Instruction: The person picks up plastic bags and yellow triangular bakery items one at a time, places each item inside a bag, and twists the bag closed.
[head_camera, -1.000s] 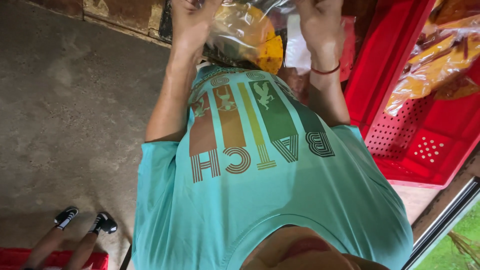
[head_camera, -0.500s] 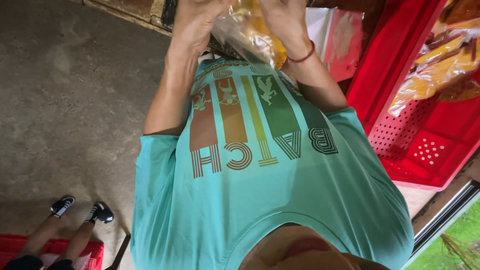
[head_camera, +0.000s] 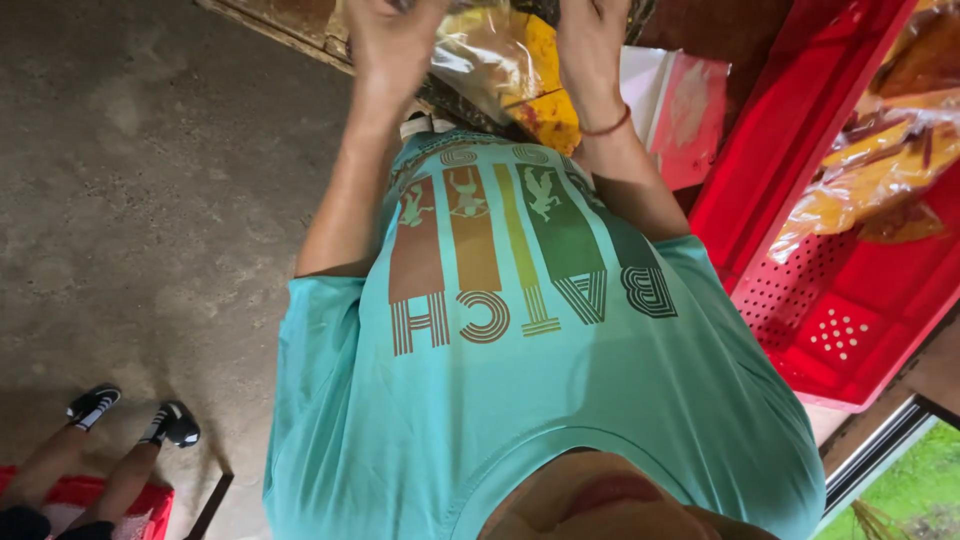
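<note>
Fingers (head_camera: 385, 12) of the left hand (head_camera: 392, 40) curl down over the near edge of a clear plastic bag (head_camera: 490, 55), pinching its film; the fingertips run off the top of the view, so how tight the grip is I cannot tell. On the far side of the bag the right hand (head_camera: 590, 45) has its fingers bent around the film too, a thin red band (head_camera: 606, 126) on the wrist just below. Between the two hands the bag hangs raised in front of the person's chest, above the teal printed shirt (head_camera: 520, 370); yellow and brown food shows through it. Beside the bag, past the right hand, a red crate (head_camera: 850, 330) holds more clear bags of the same yellow food (head_camera: 880, 170). Well away from the bag, beyond the left arm, another person's legs in black shoes (head_camera: 130, 415) stand on the concrete floor (head_camera: 130, 200).
</note>
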